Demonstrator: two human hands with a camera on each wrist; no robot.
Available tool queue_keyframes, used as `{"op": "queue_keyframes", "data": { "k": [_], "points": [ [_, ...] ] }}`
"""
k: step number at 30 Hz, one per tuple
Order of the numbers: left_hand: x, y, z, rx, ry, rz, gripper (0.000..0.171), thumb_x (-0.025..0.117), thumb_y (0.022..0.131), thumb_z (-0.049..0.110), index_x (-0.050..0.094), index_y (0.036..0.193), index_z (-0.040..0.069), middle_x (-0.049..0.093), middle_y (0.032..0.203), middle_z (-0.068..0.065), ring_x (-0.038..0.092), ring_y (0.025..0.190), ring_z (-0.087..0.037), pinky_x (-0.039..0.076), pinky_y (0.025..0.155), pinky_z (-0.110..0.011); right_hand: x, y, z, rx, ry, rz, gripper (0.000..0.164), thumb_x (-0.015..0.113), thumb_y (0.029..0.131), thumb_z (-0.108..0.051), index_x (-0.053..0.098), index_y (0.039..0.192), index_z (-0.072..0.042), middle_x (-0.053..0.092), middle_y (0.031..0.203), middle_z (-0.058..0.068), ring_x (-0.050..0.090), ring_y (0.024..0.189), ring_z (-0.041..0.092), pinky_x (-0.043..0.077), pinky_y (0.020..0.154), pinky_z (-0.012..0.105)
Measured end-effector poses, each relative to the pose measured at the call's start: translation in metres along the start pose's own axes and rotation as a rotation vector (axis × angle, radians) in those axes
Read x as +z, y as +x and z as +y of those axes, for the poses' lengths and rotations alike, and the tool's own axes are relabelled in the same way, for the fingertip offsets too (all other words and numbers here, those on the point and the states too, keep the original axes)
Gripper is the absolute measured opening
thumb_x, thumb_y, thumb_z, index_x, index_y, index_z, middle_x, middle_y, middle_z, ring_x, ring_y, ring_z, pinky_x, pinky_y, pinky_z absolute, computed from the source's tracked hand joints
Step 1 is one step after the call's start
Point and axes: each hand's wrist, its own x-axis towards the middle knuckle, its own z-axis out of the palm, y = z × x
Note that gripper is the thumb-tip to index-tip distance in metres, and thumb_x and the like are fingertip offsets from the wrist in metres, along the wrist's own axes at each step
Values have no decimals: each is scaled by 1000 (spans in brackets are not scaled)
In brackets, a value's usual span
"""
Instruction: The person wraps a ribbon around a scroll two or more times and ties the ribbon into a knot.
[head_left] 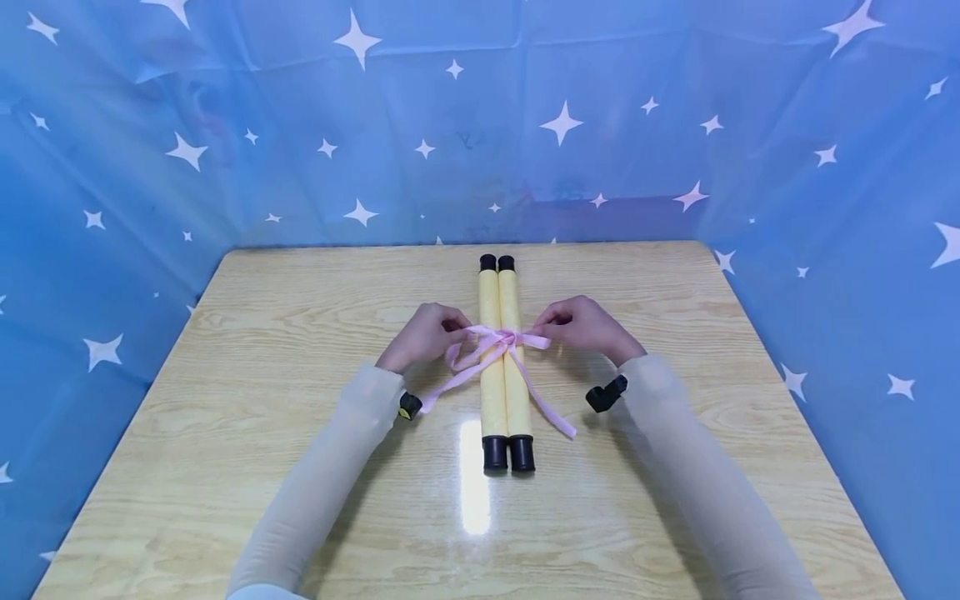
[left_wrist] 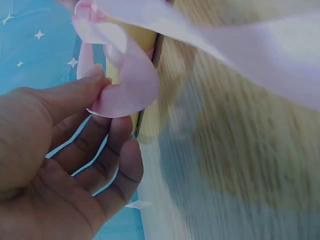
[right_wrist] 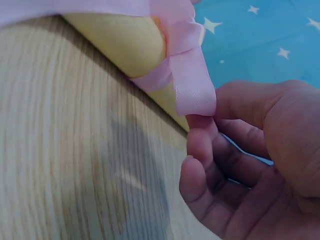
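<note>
Two pale yellow scrolls [head_left: 491, 392] with black end caps lie side by side on the table, pointing away from me. A pink ribbon [head_left: 491, 340] is wrapped round their middle and tied in a bow, its two tails trailing toward me. On the left, my left hand [head_left: 427, 333] pinches one loop between thumb and fingers; the left wrist view shows that ribbon loop [left_wrist: 135, 82] curling from the fingertips. Over on the right, my right hand [head_left: 588, 327] pinches the other, shorter loop, and the right wrist view shows this ribbon loop [right_wrist: 192, 82] folded at the thumb.
The wood-grain table [head_left: 285, 333] reflects a bright light patch in front of the scrolls. A blue cloth backdrop [head_left: 465, 108] with white stars surrounds the table's back and sides. Small black devices [head_left: 606, 393] sit at both wrists.
</note>
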Motion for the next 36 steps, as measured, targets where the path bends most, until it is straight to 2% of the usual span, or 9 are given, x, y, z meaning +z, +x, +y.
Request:
{"op": "queue_keyframes", "data": {
  "k": [6,13,19,28,32,36],
  "points": [
    [-1,-4,-4,-11,3,9,10,71,91,15,78,93,7,69,80,-1,57,69,-14,47,58,-24,-4,-5,4,-19,-71,50,14,67,93,-27,77,96,-17,68,84,1,52,69,20,44,58,31],
    [-1,-5,-5,-32,-21,-12,9,69,92,11,78,91,8,69,78,-1,56,64,-15,44,52,-22,-13,-16,9,-21,-119,112,13,65,95,-22,74,95,-13,68,87,3,55,78,21,45,68,33],
    [-1,-5,-5,-21,-6,-4,10,69,92,11,78,90,7,70,78,-1,57,63,-15,45,52,-22,-20,-23,19,-16,-130,166,13,64,95,-20,73,95,-12,66,86,3,55,79,21,45,68,34],
    [0,-4,-9,-18,-11,4,10,68,93,10,77,88,8,71,79,2,60,66,-14,47,54,-24,-29,-32,34,-11,-124,223,22,61,97,-28,72,101,-10,66,90,6,57,79,22,46,72,37],
    [1,-5,-10,-25,-16,10,11,68,93,10,77,87,9,71,78,4,64,68,-13,50,58,-26,-31,-35,40,-4,-114,254,22,62,97,-27,72,101,-8,66,89,6,57,78,22,46,70,36],
    [2,-6,-10,-42,-34,18,10,69,92,11,77,85,10,70,76,3,63,66,-14,49,55,-26,-33,-38,46,19,-123,253,23,61,97,-26,70,101,-6,65,90,9,57,78,23,46,70,36]
  ]
}}
